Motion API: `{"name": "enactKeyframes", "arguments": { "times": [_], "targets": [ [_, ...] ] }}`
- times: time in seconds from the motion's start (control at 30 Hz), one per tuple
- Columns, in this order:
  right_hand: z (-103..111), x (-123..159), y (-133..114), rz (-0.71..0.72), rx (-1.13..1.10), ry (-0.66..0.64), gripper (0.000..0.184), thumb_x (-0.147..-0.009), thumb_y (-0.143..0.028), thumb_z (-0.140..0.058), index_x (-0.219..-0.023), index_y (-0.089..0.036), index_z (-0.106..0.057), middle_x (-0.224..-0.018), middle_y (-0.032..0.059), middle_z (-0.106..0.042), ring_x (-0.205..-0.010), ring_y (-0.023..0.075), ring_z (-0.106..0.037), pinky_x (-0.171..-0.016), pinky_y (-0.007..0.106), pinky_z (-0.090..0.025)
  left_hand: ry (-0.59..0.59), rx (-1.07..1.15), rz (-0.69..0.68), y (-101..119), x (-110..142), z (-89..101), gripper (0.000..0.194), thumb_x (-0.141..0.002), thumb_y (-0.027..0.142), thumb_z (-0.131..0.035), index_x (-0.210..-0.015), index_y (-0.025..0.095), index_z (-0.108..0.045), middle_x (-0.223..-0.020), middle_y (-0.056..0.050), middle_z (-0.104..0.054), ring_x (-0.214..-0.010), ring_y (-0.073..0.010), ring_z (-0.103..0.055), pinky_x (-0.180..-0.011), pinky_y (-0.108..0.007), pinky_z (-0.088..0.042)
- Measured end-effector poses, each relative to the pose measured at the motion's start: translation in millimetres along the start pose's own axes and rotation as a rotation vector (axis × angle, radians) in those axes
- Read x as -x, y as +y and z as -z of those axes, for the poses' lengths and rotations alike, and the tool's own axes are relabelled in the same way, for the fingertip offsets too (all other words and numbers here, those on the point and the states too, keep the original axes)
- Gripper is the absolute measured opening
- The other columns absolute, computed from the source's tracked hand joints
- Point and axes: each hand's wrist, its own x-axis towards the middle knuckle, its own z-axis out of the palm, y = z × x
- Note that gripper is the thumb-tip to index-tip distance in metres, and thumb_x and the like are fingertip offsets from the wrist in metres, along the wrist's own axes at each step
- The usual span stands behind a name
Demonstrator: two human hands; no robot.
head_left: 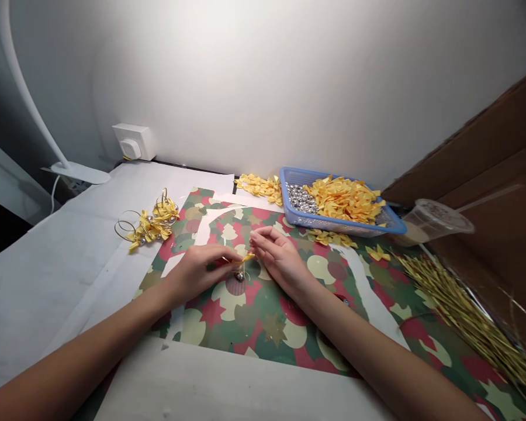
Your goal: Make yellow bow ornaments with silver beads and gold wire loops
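My left hand (201,270) and my right hand (277,255) meet over a sheet of red and green patterned paper (263,327). Both pinch a small yellow ribbon bow (248,256) between their fingertips. A small silver bell (239,275) hangs just below the bow, by my left fingers. A thin gold string seems to join bow and bell, but it is too fine to be sure.
A blue basket (333,225) at the back holds yellow bows and silver bells. Loose bows (259,186) lie beside it. A pile of finished bows with gold loops (152,223) lies left. Gold twist ties (460,316) lie right, a plastic cup (433,221) behind them.
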Motion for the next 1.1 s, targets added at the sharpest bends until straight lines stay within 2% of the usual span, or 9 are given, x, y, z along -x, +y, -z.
{"name": "enactKeyframes", "arguments": {
  "times": [0.13,0.33,0.57,0.87,1.1],
  "targets": [
    [0.9,-2.0,-4.5,0.024,-0.008,0.011,0.039,-0.045,-0.042,-0.091,-0.065,-0.021,-0.065,-0.064,-0.0061,-0.060,-0.062,0.0077,-0.055,-0.066,0.022,-0.048,0.052,-0.026,0.026,-2.2,0.1,-1.6,0.008,-0.086,0.014,-0.062,-0.093,0.015,-0.066,-0.082,-0.003,-0.075,-0.066,-0.0110,-0.069,-0.062,-0.019,-0.058],
    [3.5,-3.7,-13.5,0.059,0.013,0.016,0.038,-0.046,-0.042,-0.091,-0.066,-0.021,-0.066,-0.067,-0.0052,-0.062,-0.066,0.0087,-0.058,-0.072,0.024,-0.050,0.111,-0.093,-0.006,-1.4,-2.2,-1.2,0.009,-0.089,0.015,-0.059,-0.088,0.016,-0.067,-0.075,-0.002,-0.071,-0.066,-0.0119,-0.065,-0.060,-0.022,-0.056],
    [5.7,-6.9,-15.0,0.107,0.038,0.014,0.038,-0.048,-0.043,-0.090,-0.067,-0.023,-0.064,-0.067,-0.0046,-0.062,-0.067,0.0108,-0.058,-0.074,0.026,-0.050,0.155,-0.148,-0.087,-5.3,-3.7,2.9,0.021,-0.091,0.012,-0.052,-0.099,0.018,-0.070,-0.089,-0.006,-0.073,-0.074,-0.0126,-0.069,-0.064,-0.022,-0.058],
    [8.1,-7.8,-17.1,0.131,0.064,0.011,0.036,-0.052,-0.043,-0.087,-0.069,-0.023,-0.063,-0.071,-0.0038,-0.060,-0.069,0.0118,-0.058,-0.077,0.029,-0.050,0.274,-0.222,-0.111,-7.2,-1.2,4.8,0.021,-0.086,0.012,-0.061,-0.103,0.019,-0.068,-0.092,-0.005,-0.078,-0.072,-0.0136,-0.073,-0.065,-0.024,-0.062],
    [7.3,-7.2,-16.2,0.149,0.107,-0.007,0.039,-0.052,-0.048,-0.087,-0.070,-0.023,-0.062,-0.070,-0.0035,-0.060,-0.070,0.0123,-0.058,-0.077,0.030,-0.050,0.222,-0.265,-0.137,-4.0,-4.9,6.6,0.013,-0.088,0.015,-0.060,-0.095,0.018,-0.070,-0.085,-0.004,-0.074,-0.070,-0.0120,-0.069,-0.062,-0.023,-0.059]
  ]
}}
